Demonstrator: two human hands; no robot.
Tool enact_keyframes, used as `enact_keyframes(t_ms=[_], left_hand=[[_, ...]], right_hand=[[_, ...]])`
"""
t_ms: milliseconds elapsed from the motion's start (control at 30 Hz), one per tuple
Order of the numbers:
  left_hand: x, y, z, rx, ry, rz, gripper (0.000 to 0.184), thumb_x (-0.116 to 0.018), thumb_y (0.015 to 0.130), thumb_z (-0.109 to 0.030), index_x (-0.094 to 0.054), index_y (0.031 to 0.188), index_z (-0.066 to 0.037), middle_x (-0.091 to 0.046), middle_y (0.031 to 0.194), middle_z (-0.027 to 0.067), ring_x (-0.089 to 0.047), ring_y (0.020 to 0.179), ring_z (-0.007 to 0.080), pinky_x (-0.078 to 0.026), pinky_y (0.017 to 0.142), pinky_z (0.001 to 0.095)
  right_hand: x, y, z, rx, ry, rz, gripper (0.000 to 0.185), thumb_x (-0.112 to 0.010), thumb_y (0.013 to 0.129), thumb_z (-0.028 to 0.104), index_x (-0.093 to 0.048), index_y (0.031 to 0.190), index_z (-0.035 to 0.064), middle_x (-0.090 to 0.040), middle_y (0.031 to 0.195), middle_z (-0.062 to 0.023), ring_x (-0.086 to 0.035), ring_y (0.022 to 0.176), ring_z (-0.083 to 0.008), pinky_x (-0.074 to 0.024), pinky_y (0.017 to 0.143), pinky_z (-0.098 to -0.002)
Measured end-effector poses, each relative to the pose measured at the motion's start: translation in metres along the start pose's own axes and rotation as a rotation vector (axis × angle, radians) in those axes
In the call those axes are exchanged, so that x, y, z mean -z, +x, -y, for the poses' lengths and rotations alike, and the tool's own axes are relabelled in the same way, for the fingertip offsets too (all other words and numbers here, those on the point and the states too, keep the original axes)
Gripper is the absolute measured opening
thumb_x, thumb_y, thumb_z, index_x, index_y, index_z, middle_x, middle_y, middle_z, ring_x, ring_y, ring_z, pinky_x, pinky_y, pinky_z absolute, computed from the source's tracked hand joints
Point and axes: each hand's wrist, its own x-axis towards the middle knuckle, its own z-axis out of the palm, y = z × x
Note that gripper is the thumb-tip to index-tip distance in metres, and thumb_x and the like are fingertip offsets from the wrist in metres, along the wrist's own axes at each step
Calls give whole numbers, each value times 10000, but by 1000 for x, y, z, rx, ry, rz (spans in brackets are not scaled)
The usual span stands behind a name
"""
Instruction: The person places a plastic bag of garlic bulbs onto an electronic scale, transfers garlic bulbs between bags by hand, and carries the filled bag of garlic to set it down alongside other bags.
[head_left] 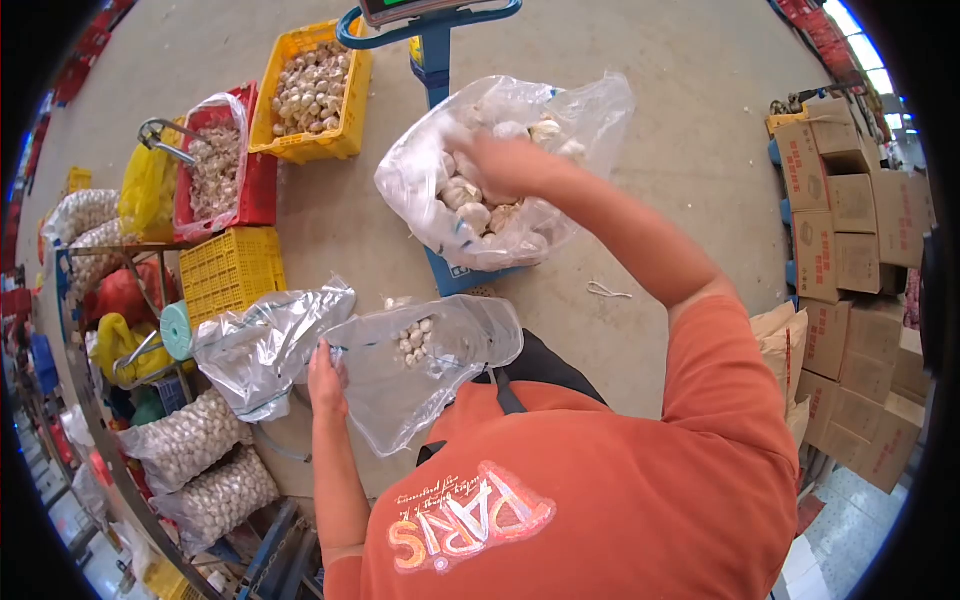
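Garlic sacks (205, 440), two: being stacked one above the other at lower left. Yellow bag (148, 195), one: being kept beside the red crate (262, 195), in which garlic is being held in a clear liner. Green roll (176, 331), one: being placed just beside the empty crate (235, 270), which is being set below the red crate. Full crate (357, 105), yellow: being filled out with bulbs, upper left of centre. Clear film (255, 350), crumpled: being spread beside the left hand.

Left hand (328, 378): being closed on the left edge of the small bag (385, 400), which is being stretched across the front of the shirt (600, 470); small bulbs (413, 342) are being held inside.

Large bag (600, 105), open, clear: being supported on the blue scale (436, 65); large bulbs (465, 195) are being contained. Right hand (495, 165): being moved over these bulbs, blurred; whether its fingers are being held apart or together cannot be told.

String (610, 291), white: being left on the floor. Cartons (853, 205): being stacked at far right.
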Motion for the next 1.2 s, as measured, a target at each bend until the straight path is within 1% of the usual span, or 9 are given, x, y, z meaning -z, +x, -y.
enact_keyframes(t_ms=[67,133,300,467,733,900,1033,1100,1200], left_hand=[[-1,1,0,11,18,22,253,-468,936,-365,-433,782,-168,-353,559,-70,-310,437,38,-200,385,213],[-6,3,-1,18,41,48,253,-471,933,-370,-434,782,-170,-358,563,-70,-319,443,37,-204,388,211],[-5,2,3,32,48,-1,259,-484,923,-394,-442,799,-171,-366,568,-73,-329,446,36,-210,387,206],[2,1,6,6,93,-4,263,-481,922,-407,-449,814,-169,-379,586,-72,-337,452,27,-211,377,198],[-17,0,2,9,70,69,222,-487,929,-356,-453,817,-167,-363,577,-77,-320,432,24,-197,366,196],[-19,2,-1,22,36,68,206,-474,938,-332,-461,818,-164,-356,580,-81,-310,433,21,-191,373,196],[-18,3,-6,8,53,56,197,-475,938,-326,-467,822,-167,-353,575,-84,-309,435,23,-198,381,197],[-19,3,-9,8,69,15,192,-474,938,-320,-468,818,-169,-350,575,-84,-309,441,26,-204,388,200],[-10,5,-6,4,64,70,195,-477,935,-321,-465,817,-166,-360,589,-79,-315,448,30,-207,388,202]], right_hand=[[20,28,5,268,23,-715,631,-577,824,159,-283,1382,170,-497,1206,-221,-569,997,-366,-454,858,-415],[52,40,17,348,124,-934,562,-622,805,185,-391,1314,125,-501,1205,-208,-580,938,-374,-468,815,-425],[57,-12,5,149,61,108,254,-569,768,242,-641,726,2,-628,761,-204,-610,731,-347,-472,692,-435],[-28,24,-35,51,-96,-196,705,-659,652,90,-423,1314,150,-588,1119,-172,-574,1033,-313,-460,846,-401],[-53,89,-55,239,106,72,871,-722,565,65,-391,1346,261,-456,1328,-104,-450,1218,-301,-371,1004,-387],[-20,72,-75,358,259,334,702,-700,648,242,-446,1303,236,-467,1320,-108,-438,1222,-294,-323,1038,-393],[-52,81,-78,287,341,317,670,-676,660,356,-465,1285,241,-474,1312,-109,-434,1222,-301,-328,1027,-417],[-68,77,-72,216,49,-14,666,-663,652,414,-486,1268,232,-505,1274,-123,-462,1188,-306,-339,1016,-416],[5,9,-34,114,113,-98,442,-611,694,377,-608,1072,148,-630,978,-179,-564,975,-345,-467,798,-416]])
